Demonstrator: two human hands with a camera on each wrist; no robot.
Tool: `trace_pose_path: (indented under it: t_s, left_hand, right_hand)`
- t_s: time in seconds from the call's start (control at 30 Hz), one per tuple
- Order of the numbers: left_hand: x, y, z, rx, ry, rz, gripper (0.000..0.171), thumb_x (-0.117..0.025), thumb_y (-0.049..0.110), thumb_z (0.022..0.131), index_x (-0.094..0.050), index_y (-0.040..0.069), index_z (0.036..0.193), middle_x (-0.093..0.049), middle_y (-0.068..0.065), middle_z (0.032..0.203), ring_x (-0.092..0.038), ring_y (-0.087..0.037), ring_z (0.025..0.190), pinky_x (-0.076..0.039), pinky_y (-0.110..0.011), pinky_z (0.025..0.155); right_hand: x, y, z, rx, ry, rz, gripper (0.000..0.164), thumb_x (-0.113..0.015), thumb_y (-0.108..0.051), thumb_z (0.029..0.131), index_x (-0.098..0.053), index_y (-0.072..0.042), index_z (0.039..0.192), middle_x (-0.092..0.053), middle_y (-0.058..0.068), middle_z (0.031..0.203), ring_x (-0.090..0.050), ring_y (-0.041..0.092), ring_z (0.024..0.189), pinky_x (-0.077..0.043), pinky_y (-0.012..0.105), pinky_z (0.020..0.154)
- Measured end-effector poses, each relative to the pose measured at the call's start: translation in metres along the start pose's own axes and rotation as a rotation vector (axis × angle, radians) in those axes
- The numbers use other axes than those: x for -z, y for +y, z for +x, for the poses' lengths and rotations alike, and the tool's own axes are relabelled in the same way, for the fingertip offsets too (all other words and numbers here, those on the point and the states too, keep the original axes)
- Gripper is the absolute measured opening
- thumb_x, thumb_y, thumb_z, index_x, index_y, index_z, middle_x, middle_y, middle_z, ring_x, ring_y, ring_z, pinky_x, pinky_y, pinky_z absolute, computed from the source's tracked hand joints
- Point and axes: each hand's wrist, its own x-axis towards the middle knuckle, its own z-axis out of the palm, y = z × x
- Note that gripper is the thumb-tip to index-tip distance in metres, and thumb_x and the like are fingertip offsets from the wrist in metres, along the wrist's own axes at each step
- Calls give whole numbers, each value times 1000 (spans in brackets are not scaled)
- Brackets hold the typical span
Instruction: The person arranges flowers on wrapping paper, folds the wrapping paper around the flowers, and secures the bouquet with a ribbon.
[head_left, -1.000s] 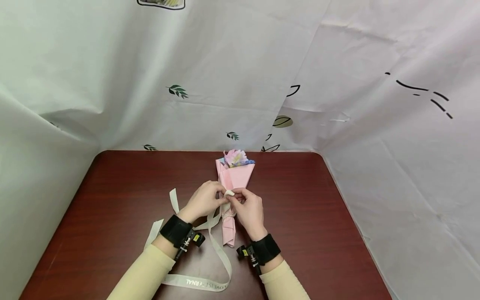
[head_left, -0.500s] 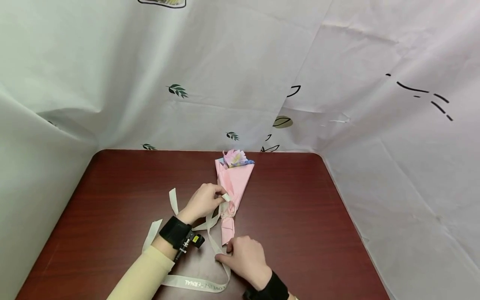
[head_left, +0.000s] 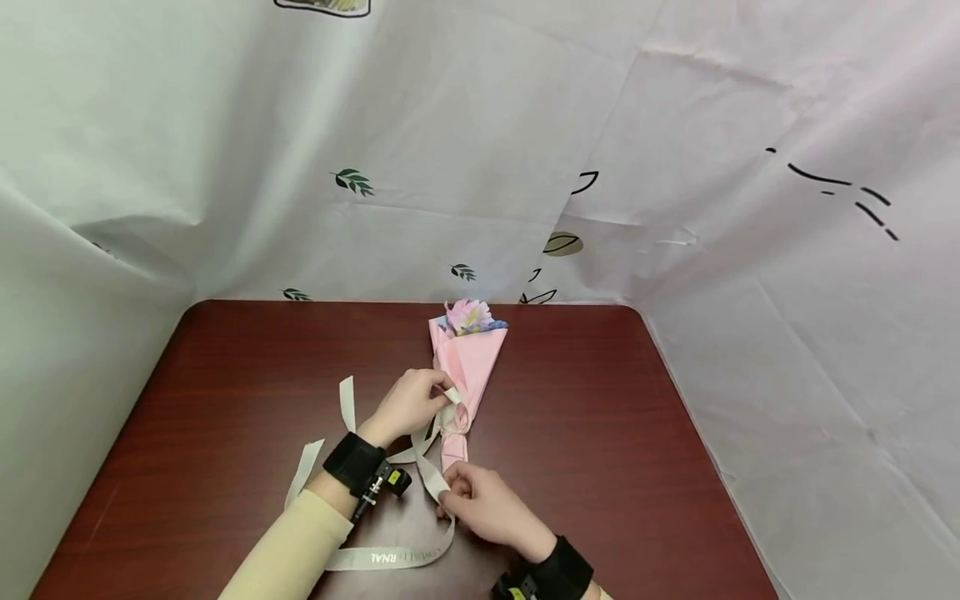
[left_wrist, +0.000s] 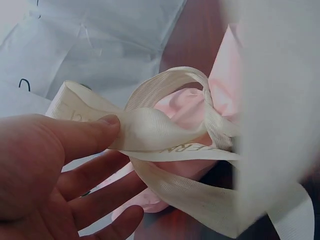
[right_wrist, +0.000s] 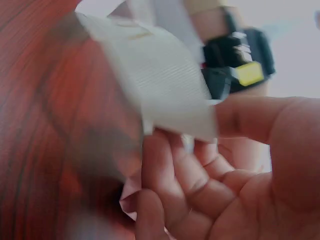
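A small bouquet in pink wrapping paper lies on the table, its pink and blue flowers pointing away from me. Cream ribbon is tied round the narrow part of the wrap. My left hand pinches a loop of this ribbon between thumb and fingers, just left of the tie. Near the bouquet's bottom end, my right hand pinches a long trailing stretch of the ribbon. Printed letters show on the ribbon. The right wrist view is blurred.
The dark red wooden table has a rounded far edge against a white printed cloth. Loose ribbon ends lie around the left forearm. A black camera strap circles each wrist.
My right hand has left the tie, come down toward me and taken hold of the trailing ribbon, lifting part of it. The left hand has kept its pinch on the loop.
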Motion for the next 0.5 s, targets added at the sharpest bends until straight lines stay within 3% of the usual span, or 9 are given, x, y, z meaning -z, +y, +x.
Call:
trace_pose_path:
  t_s: [0.07, 0.17, 0.27, 0.33, 0.4, 0.5]
  left_hand:
    - [-1, -1, 1, 9, 10, -1, 16, -73, 6, 88, -76, 21, 92, -74, 3, 90, -67, -7, 81, -52, -30, 72]
    - [-3, -3, 2, 17, 14, -2, 15, -74, 6, 88, -76, 21, 92, -74, 3, 90, -67, -7, 80, -52, -30, 71]
    - [-4, -3, 3, 25, 6, 8, 16, -73, 6, 89, -76, 21, 93, -74, 2, 91, -67, -8, 80, -53, -30, 71]
    - [-5, -3, 4, 27, 7, 16, 16, -74, 7, 89, -77, 22, 93, -74, 3, 92, -67, -9, 81, -53, -31, 72]
    - [-5, -3, 4, 30, 11, 26, 16, -75, 7, 89, -77, 22, 93, -73, 4, 93, -66, -9, 82, -53, -32, 74]
    - [-5, -3, 4, 26, 15, 37, 14, -76, 8, 89, -77, 22, 93, -73, 6, 93, -65, -9, 81, -52, -32, 74]
  right_hand:
    - [8, 0, 0, -10, -58, 177, 9, -60, -14, 98, -62, -9, 106, -72, 4, 78, -53, 6, 56, -36, 18, 52]
    - [21, 0, -1, -10, -105, 350, 23, -56, -3, 98, -55, -3, 120, -69, 9, 81, -65, 14, 70, -48, 21, 63]
    - [35, -2, -7, 0, -116, 357, 35, -57, 2, 96, -50, -4, 130, -68, 18, 89, -71, 23, 80, -52, 24, 68]
    - [44, -4, -13, 20, -108, 296, 39, -61, -2, 97, -51, -8, 133, -68, 22, 95, -69, 21, 80, -52, 23, 68]
    - [52, -7, -20, 46, -104, 246, 40, -65, -7, 98, -51, -12, 135, -68, 22, 100, -68, 18, 82, -49, 22, 68]
    - [62, -8, -30, 98, -115, 258, 44, -68, -12, 98, -49, -11, 138, -69, 16, 100, -68, 16, 87, -52, 25, 73]
